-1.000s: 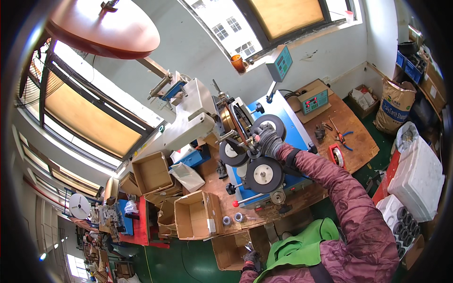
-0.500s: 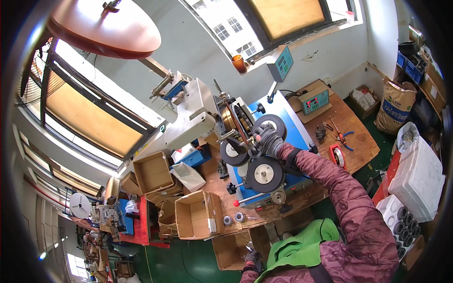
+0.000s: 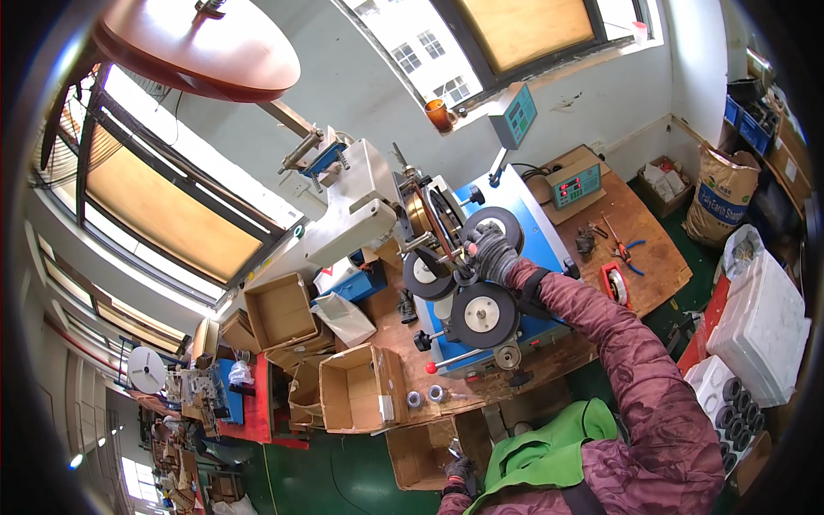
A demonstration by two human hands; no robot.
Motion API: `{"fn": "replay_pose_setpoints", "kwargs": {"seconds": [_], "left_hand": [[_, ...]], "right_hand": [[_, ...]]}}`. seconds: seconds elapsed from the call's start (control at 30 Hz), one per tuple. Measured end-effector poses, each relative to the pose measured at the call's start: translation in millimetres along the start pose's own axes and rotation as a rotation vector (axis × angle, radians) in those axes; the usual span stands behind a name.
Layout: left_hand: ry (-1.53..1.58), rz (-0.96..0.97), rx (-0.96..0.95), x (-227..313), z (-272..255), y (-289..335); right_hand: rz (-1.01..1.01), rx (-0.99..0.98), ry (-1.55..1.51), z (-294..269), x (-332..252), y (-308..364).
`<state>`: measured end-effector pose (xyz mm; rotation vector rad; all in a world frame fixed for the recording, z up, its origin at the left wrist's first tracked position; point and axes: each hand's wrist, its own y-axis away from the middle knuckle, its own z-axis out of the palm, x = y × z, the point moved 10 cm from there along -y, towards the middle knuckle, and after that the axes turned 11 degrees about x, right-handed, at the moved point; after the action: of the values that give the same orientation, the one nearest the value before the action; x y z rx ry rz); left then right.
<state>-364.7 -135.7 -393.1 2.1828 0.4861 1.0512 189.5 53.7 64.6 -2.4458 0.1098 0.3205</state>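
A workshop with pale walls (image 3: 566, 120) and a green floor (image 3: 360, 463), seen from above; a wooden workbench (image 3: 657, 262) crosses the middle, and the dark fisheye rim crops the periphery. On the bench stands a machine with a blue base (image 3: 539, 247), three black rollers (image 3: 483, 316) with pale hubs, and an upright ring (image 3: 416, 215) beside them. The right hand (image 3: 491, 256), in a grey striped glove, lies against the rollers, its fingers bent; they hide what lies beneath, so whether they grip anything cannot be told. The left hand (image 3: 461, 469), well apart from the right, is at a low open carton (image 3: 416, 459); something shiny shows at its fingers, too small to identify, and its grip cannot be told. The left forearm is cut off by the lower edge and partly hidden by a green garment (image 3: 545, 446). A round reddish disc (image 3: 202, 47) is cropped above. Large printed lettering marks a brown sack (image 3: 721, 193); red digits glow on a control box (image 3: 576, 184). Markings on the tilted panel (image 3: 515, 116) are too small to read.
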Motion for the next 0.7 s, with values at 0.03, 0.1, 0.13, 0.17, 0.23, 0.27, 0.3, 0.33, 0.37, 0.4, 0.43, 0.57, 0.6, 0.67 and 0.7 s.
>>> {"fn": "replay_pose_setpoints", "kwargs": {"seconds": [0.03, 0.1, 0.13, 0.17, 0.23, 0.27, 0.3, 0.33, 0.37, 0.4, 0.43, 0.57, 0.6, 0.67, 0.7], "left_hand": [[0.218, -0.1, 0.069, -12, -3, 0], [0.431, -0.199, 0.126, -16, -3, 2], [0.31, -0.226, 0.101, -8, 0, 6], [0.192, -0.253, 0.079, -2, 2, 10], [0.23, -0.286, 0.071, -3, 4, 14], [0.267, -0.318, 0.061, -7, 6, 15], [0.311, -0.352, 0.058, -17, 6, 12], [0.354, -0.384, 0.054, -27, 6, 10], [0.392, -0.415, 0.042, -32, 10, 7], [0.396, -0.416, 0.041, -34, 9, 4], [0.275, -0.407, -0.012, -37, 9, 3], [0.474, -0.34, -0.073, -35, 1, -1], [0.511, -0.213, -0.094, -5, 6, 6], [0.59, 0.023, -0.154, 100, 14, 65], [0.7, 0.039, -0.158, 116, 1, 74]], "right_hand": [[-0.001, -0.011, 0.002, 1, -3, -2], [0.004, -0.025, 0.014, 8, 0, 0], [0.003, 0.089, 0.02, 4, 9, 4], [-0.002, 0.203, 0.024, -2, 15, 7], [-0.011, 0.2, 0.029, -4, 13, 6], [-0.02, 0.198, 0.034, -6, 12, 6], [-0.028, 0.198, 0.026, -12, 5, 2], [-0.02, 0.116, 0.023, -10, 1, -1], [-0.007, 0.034, 0.027, -6, 2, -1], [-0.011, 0.033, 0.028, -7, 1, -2], [-0.009, 0.058, 0.027, -10, 0, -2], [-0.063, 0.275, -0.184, -33, -8, -10], [0.091, 0.23, -0.307, -15, 25, -3], [0.383, 0.192, -0.777, -23, 77, 20], [0.546, 0.153, -1.054, -28, 80, 25]]}}
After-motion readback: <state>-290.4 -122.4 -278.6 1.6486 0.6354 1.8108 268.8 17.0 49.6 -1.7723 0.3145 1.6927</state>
